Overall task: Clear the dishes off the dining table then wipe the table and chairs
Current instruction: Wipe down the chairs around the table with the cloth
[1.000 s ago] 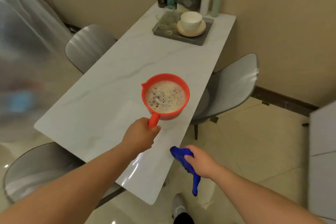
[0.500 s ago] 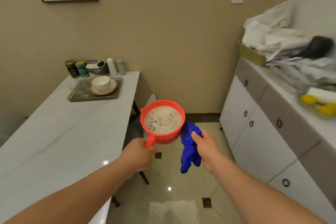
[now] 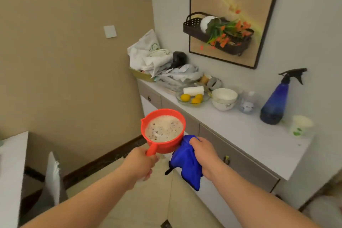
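The left hand point(image 3: 142, 163) grips the handle of a red scoop point(image 3: 162, 131) full of foamy water; beside it, the right hand point(image 3: 205, 155) clutches a blue cloth point(image 3: 187, 164). The dining table's corner point(image 3: 11, 163) lies far left of both hands. The wiping step seems finished or paused; next, setting the scoop level on the sideboard point(image 3: 240, 131) ahead would avoid spills.

bowls point(image 3: 224, 98) 2 — lemons point(image 3: 185, 97) 3 — spray bottle point(image 3: 275, 104) 1 — ladle point(image 3: 162, 131) 1

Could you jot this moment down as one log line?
left hand: grips red scoop handle | right hand: holds blue cloth | scoop: foamy liquid, upright | facing: white sideboard
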Motion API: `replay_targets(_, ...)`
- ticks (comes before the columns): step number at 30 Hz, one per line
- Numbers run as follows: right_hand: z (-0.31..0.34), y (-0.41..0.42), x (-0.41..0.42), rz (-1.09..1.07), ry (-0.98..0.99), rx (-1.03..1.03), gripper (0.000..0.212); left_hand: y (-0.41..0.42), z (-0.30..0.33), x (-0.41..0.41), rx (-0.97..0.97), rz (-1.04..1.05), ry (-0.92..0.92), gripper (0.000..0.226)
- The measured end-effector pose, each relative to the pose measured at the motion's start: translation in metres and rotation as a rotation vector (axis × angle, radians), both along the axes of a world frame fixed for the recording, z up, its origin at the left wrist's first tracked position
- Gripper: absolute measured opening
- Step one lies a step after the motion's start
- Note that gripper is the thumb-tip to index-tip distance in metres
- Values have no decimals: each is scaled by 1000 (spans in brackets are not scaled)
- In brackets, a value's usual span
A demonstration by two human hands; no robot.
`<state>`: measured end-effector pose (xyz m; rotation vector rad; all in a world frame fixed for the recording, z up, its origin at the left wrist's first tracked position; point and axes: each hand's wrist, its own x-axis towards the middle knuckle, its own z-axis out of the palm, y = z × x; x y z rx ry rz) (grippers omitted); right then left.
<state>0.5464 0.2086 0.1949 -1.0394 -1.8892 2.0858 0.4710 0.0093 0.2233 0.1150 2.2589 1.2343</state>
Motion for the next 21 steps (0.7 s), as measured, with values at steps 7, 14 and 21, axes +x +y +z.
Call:
replay_targets(7, 5, 91, 73, -316, 33, -17, 16, 123, 0, 25, 42, -213, -40, 18)
replay_targets(14, 1, 155, 125, -560, 59, -26, 16, 226, -5, 61, 25, -375, -50, 12)
replay_targets(21, -9, 207, 153, -667, 60, -39, 20, 305, -24, 79, -35, -443, 38, 16)
